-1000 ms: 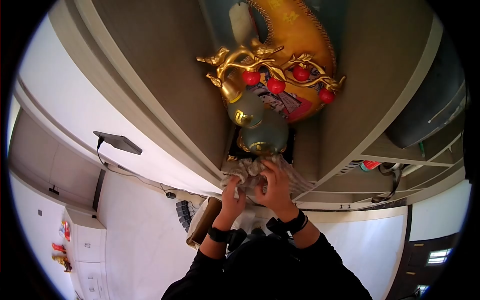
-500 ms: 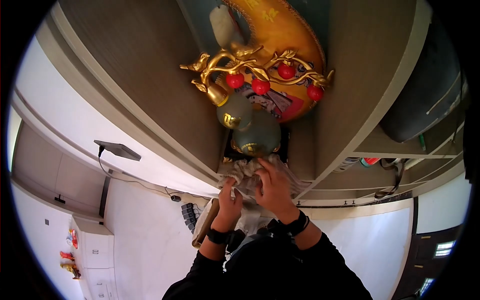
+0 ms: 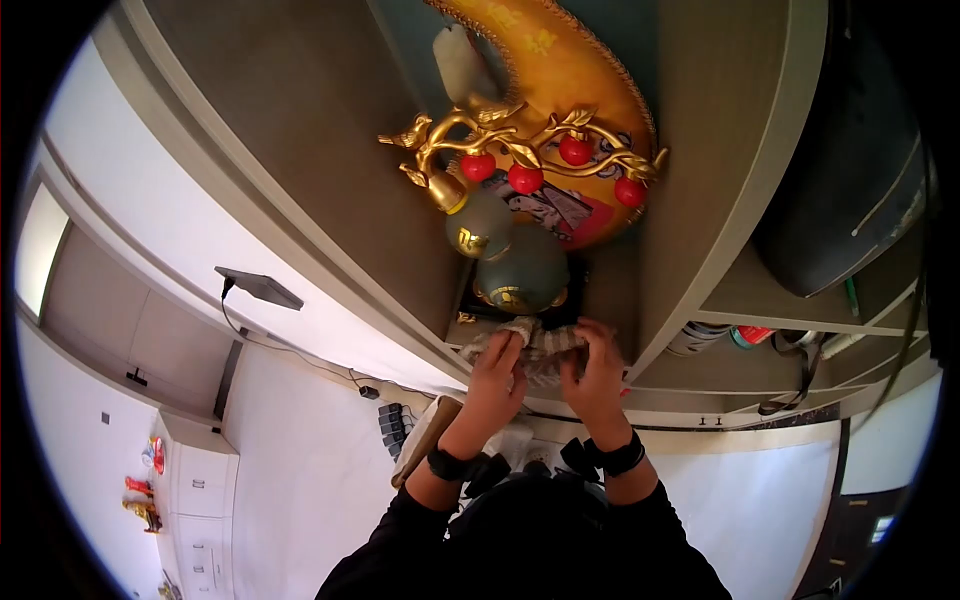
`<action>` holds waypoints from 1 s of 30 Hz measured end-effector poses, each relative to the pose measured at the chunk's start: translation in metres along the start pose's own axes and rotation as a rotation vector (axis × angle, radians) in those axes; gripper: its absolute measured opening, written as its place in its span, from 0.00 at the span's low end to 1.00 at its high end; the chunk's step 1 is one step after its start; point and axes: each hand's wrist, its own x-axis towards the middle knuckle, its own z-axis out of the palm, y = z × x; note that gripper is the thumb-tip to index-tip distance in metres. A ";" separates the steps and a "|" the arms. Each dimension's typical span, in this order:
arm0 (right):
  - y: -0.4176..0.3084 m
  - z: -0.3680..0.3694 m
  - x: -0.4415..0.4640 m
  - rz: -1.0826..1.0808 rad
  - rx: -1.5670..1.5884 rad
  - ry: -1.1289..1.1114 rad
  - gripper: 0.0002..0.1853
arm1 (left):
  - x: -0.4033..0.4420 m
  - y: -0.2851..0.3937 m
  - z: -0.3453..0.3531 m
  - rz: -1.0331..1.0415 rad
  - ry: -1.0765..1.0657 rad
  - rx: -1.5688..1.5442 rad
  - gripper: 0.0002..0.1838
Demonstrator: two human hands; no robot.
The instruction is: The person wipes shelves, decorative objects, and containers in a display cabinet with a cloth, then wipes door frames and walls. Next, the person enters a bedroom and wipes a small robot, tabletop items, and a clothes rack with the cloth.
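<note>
Both hands are at the front edge of the shelf, on a light striped cloth (image 3: 548, 345). My left hand (image 3: 492, 378) is closed on the cloth's left part, and my right hand (image 3: 597, 375) grips its right part. Just beyond the cloth stands a grey-green gourd ornament (image 3: 522, 268) on a dark base (image 3: 575, 290). A golden branch (image 3: 520, 150) with birds and several red balls tops the gourd. Behind it leans a yellow crescent-shaped piece (image 3: 580, 90) with a stitched edge.
Shelf side panels (image 3: 705, 150) rise on both sides. At right are a large dark object (image 3: 850, 190) and lower compartments with cans (image 3: 697, 338). An open cardboard box (image 3: 425, 440) and black power blocks (image 3: 392, 428) lie below left, near a white cabinet (image 3: 200, 490).
My hands have moved apart, the right one farther right, and the cloth is now stretched between them. The camera view has shifted slightly.
</note>
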 end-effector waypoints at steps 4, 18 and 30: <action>-0.001 0.003 0.005 0.056 -0.067 -0.034 0.19 | 0.012 0.002 0.007 0.027 -0.003 0.174 0.24; -0.003 0.003 0.010 0.221 -0.221 -0.181 0.25 | 0.013 0.014 0.017 -0.095 -0.040 0.427 0.24; 0.000 0.008 0.006 0.144 -0.311 -0.207 0.24 | 0.016 0.008 0.020 0.030 -0.035 0.536 0.26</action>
